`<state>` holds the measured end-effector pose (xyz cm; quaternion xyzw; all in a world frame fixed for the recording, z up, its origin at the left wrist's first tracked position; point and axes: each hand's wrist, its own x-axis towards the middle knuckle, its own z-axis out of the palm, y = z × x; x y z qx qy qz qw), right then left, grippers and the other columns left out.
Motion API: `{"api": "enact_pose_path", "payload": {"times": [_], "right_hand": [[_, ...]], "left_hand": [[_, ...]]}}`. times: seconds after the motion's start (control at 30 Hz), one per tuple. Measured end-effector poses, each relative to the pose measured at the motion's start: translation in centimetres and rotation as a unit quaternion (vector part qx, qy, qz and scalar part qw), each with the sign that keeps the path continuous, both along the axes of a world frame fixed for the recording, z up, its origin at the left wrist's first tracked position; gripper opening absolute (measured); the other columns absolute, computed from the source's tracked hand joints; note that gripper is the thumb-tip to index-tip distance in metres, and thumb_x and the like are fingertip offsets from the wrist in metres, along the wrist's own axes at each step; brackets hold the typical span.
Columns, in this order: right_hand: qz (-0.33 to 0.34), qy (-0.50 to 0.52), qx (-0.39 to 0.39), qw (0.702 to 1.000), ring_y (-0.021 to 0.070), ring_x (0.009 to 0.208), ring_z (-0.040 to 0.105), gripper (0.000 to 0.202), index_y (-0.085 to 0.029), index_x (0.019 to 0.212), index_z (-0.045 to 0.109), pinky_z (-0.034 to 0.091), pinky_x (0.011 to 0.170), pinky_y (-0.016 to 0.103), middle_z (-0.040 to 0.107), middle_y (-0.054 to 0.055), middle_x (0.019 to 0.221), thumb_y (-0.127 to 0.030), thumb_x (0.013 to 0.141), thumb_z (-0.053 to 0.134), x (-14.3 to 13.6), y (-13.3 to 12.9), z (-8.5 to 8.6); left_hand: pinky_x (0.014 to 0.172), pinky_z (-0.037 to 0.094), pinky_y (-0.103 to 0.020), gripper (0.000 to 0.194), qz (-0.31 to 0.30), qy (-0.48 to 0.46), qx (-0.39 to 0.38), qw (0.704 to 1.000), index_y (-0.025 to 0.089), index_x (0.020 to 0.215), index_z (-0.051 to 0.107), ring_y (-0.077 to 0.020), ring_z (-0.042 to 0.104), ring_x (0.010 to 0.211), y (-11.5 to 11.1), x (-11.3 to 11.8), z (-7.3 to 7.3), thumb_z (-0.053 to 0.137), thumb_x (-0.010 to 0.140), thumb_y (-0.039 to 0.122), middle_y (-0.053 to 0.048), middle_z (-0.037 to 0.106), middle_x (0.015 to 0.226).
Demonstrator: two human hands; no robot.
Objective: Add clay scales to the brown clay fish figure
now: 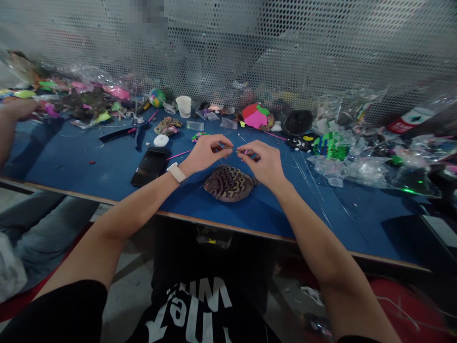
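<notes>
A brown clay fish [229, 184] with yellowish scale marks lies flat on the blue table [193, 202], near its front edge. Just above and behind it, my left hand [209, 151] has thumb and fingertips pinched together; whatever is between them is too small to name. Close to it, fingertips almost meeting, my right hand [262, 161] pinches a thin tool with a pink part showing between the fingers. Neither hand touches the fish.
Left of my left hand lie a black phone [150, 166], a white round case [161, 140] and scissors [137, 135]. Behind stand a white cup [183, 106] and a pink clay piece [255, 116]. Plastic bags [367, 170] crowd the right. Another person's hand [19, 108] is far left.
</notes>
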<state>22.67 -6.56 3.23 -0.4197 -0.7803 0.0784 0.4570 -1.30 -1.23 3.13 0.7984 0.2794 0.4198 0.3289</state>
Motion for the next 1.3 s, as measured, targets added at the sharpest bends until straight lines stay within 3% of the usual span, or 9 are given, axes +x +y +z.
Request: {"api": "enact_pose_path", "payload": {"times": [0.33, 0.53, 0.67, 0.83, 0.97, 1.07, 1.2, 1.3], "right_hand": [[0.000, 0.005, -0.002, 1.000, 0.0223, 0.079, 0.077, 0.011, -0.029, 0.103, 0.088, 0.065, 0.073, 0.037, 0.087, 0.005, 0.102, -0.026, 0.102, 0.078, -0.3, 0.0, -0.6], [0.022, -0.018, 0.007, 1.000, 0.0226, 0.084, 0.078, 0.012, -0.028, 0.103, 0.086, 0.062, 0.077, 0.037, 0.086, 0.005, 0.103, -0.023, 0.104, 0.075, -0.3, 0.1, -0.6], [-0.019, -0.048, 0.009, 0.999, 0.0222, 0.083, 0.074, 0.010, -0.026, 0.108, 0.079, 0.058, 0.076, 0.038, 0.082, 0.006, 0.108, -0.024, 0.107, 0.069, -0.5, 0.1, -0.5], [-0.030, 0.018, -0.020, 0.999, 0.0189, 0.072, 0.073, 0.008, -0.026, 0.108, 0.071, 0.059, 0.072, 0.036, 0.082, 0.004, 0.103, -0.031, 0.110, 0.065, -0.2, 0.0, -0.1], [-0.046, 0.055, 0.007, 0.997, 0.0201, 0.075, 0.076, 0.014, -0.027, 0.116, 0.076, 0.060, 0.069, 0.036, 0.084, 0.004, 0.103, -0.036, 0.109, 0.068, 0.2, -0.1, 0.3], [-0.041, 0.046, 0.018, 0.998, 0.0204, 0.073, 0.075, 0.023, -0.029, 0.124, 0.081, 0.062, 0.066, 0.036, 0.084, 0.006, 0.108, -0.037, 0.111, 0.065, 0.2, -0.3, 0.6], [-0.035, 0.040, 0.017, 0.998, 0.0192, 0.066, 0.074, 0.019, -0.029, 0.109, 0.085, 0.064, 0.066, 0.038, 0.085, 0.006, 0.105, -0.039, 0.111, 0.069, -0.1, -0.4, 0.6], [-0.026, 0.058, 0.020, 0.998, 0.0194, 0.068, 0.076, 0.014, -0.030, 0.102, 0.083, 0.062, 0.064, 0.036, 0.085, 0.003, 0.100, -0.038, 0.108, 0.074, -0.1, -0.2, 0.5]], "left_hand": [[0.080, 0.070, -0.034, 0.023, -0.037, 0.001, -0.054, 0.998, 0.017, 0.113, 0.084, -0.0189, 0.082, 0.083, -0.5, 0.5, -0.7, 0.082, 0.100, 0.036, -0.010, 0.088, 0.099], [0.073, 0.065, -0.031, 0.024, -0.051, 0.026, -0.025, 0.998, 0.019, 0.105, 0.080, -0.0164, 0.078, 0.076, -0.4, 0.3, -0.4, 0.076, 0.104, 0.042, -0.007, 0.084, 0.091], [0.070, 0.058, -0.029, 0.017, -0.008, 0.043, 0.031, 0.999, 0.019, 0.096, 0.073, -0.0145, 0.070, 0.075, -0.3, 0.4, 0.0, 0.070, 0.103, 0.034, -0.005, 0.078, 0.088], [0.074, 0.055, -0.032, 0.011, 0.053, 0.070, 0.088, 0.992, 0.020, 0.090, 0.066, -0.0150, 0.065, 0.076, 0.0, 0.1, 0.1, 0.065, 0.101, 0.023, -0.005, 0.075, 0.089], [0.082, 0.060, -0.034, 0.008, 0.061, 0.105, 0.097, 0.988, 0.020, 0.104, 0.070, -0.0171, 0.071, 0.084, 0.5, -0.6, 0.1, 0.062, 0.105, 0.022, -0.007, 0.079, 0.101], [0.092, 0.061, -0.038, 0.016, 0.058, 0.150, 0.138, 0.977, 0.021, 0.115, 0.075, -0.0203, 0.075, 0.095, 1.0, -0.9, 0.0, 0.061, 0.108, 0.020, -0.009, 0.080, 0.109], [0.093, 0.060, -0.038, 0.014, 0.061, 0.177, 0.124, 0.974, 0.021, 0.104, 0.081, -0.0199, 0.075, 0.090, 1.8, -1.2, -0.4, 0.069, 0.109, 0.025, -0.007, 0.081, 0.104], [0.096, 0.060, -0.037, 0.010, 0.066, 0.212, 0.110, 0.969, 0.021, 0.110, 0.084, -0.0204, 0.075, 0.094, 2.4, -1.6, -0.8, 0.080, 0.102, 0.027, -0.008, 0.082, 0.112]]}}
